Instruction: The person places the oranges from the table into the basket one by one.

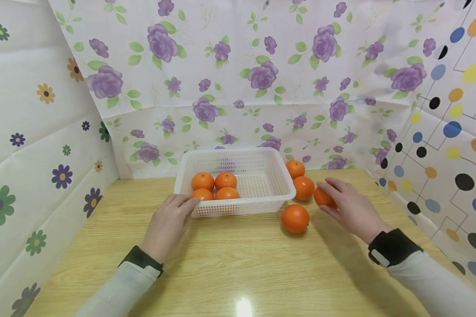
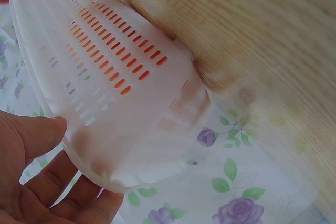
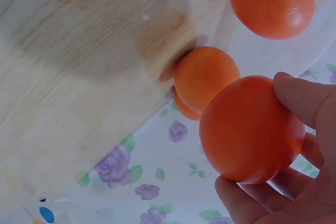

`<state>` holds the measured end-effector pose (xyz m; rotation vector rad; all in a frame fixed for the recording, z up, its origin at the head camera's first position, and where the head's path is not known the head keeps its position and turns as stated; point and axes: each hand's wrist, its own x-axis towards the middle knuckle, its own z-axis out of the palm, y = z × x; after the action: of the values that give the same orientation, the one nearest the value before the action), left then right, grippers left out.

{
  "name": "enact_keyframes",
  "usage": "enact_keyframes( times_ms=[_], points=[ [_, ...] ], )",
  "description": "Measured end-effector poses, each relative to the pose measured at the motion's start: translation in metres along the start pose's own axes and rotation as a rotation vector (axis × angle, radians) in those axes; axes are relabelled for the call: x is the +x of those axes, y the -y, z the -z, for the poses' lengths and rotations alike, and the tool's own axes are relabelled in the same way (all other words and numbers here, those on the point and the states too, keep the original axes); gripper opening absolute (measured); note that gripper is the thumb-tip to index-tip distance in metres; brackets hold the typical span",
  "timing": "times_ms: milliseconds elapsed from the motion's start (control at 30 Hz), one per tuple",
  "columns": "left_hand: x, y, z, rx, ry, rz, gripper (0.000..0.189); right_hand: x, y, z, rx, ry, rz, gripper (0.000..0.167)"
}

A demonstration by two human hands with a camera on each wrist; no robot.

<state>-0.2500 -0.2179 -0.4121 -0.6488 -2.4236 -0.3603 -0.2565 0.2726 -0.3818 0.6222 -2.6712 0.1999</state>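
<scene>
Orange [image 3: 247,132] in right fingers [image 3: 304,97], apparently aloft

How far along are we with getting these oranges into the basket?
About halfway, it seems. Done: four oranges sit inside the basket. In hand: the right hand holds another orange outside it, while the left hand grips the rim. Remaining: three oranges on the table.

The wood-grain table [image 1: 230,259] bears a white basket [image 1: 262,205] and three loose oranges [image 1: 295,219].
</scene>
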Motion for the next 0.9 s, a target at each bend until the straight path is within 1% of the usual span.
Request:
enact_keyframes(
  times_ms=[367, 633, 900],
  points=[
    [0.0, 0.0, 0.0, -0.002, -0.002, -0.001, 0.045, 0.014, 0.009, 0.007, 0.012, -0.035, 0.025, 0.063],
    [0.0, 0.001, -0.001, -0.003, -0.011, -0.012, 0.043, 0.024, 0.016, 0.014, 0.021, 0.006, 0.009, 0.065],
    [0.0, 0.0, -0.001, -0.001, -0.002, -0.001, 0.044, 0.034, 0.021, 0.018, 0.022, -0.006, 0.04, 0.064]
  ],
)
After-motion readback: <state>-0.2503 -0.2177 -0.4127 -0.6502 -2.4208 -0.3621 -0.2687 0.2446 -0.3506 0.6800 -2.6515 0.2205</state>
